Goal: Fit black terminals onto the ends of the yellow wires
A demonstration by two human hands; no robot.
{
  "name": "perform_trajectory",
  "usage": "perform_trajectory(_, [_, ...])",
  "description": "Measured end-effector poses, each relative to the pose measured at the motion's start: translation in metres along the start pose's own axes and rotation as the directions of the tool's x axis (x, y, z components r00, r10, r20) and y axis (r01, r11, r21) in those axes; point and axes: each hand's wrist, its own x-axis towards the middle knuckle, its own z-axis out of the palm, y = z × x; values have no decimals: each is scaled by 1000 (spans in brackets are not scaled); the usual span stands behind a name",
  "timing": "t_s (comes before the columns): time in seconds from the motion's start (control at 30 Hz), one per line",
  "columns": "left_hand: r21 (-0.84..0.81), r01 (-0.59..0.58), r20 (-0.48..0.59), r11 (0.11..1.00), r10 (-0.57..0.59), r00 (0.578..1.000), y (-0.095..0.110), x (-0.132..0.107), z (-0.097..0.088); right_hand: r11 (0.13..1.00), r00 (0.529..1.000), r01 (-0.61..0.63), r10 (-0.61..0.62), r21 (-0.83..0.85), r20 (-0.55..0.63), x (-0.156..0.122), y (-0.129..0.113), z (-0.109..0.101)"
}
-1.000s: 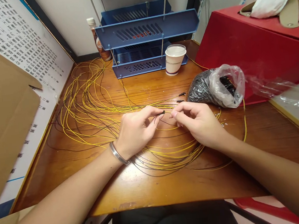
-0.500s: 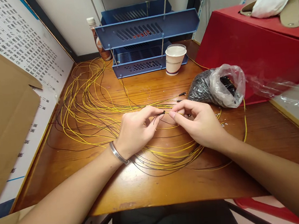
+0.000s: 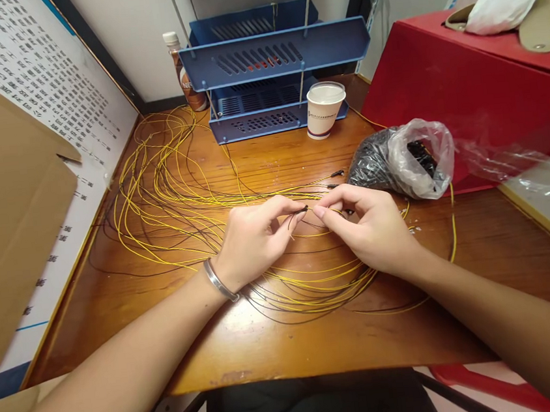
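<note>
Over the table's middle, my left hand (image 3: 253, 238) is closed in a pinch on a small black connector-like piece (image 3: 303, 209) with thin black strands hanging from it. Just right of it, the thumb and forefinger of my right hand (image 3: 370, 225) are pressed together on a thin yellow wire (image 3: 311, 207). The two sets of fingertips nearly touch. Whether the wire sits inside the black piece is too small to tell. Long yellow and black wires (image 3: 322, 284) run in loops beneath both hands, and a bigger tangle (image 3: 141, 194) spreads to the left.
A clear plastic bag (image 3: 400, 157) of small black parts lies right of my hands. Behind stand a paper cup (image 3: 324, 110), a blue tiered tray rack (image 3: 278, 53) and a bottle (image 3: 187, 77). A red box (image 3: 438, 77) is at right, cardboard (image 3: 13, 194) at left.
The black piece in my left fingers has come slightly closer to my right fingertips. My right hand stays pinched in nearly the same place, and the whole view has shifted a little.
</note>
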Motion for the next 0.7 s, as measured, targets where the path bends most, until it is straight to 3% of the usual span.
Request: perform_trajectory(0.7, [-1,-36,-5,999,36,999,0,0,1,999,1000,28,-28,-16,10,-3,-1,1])
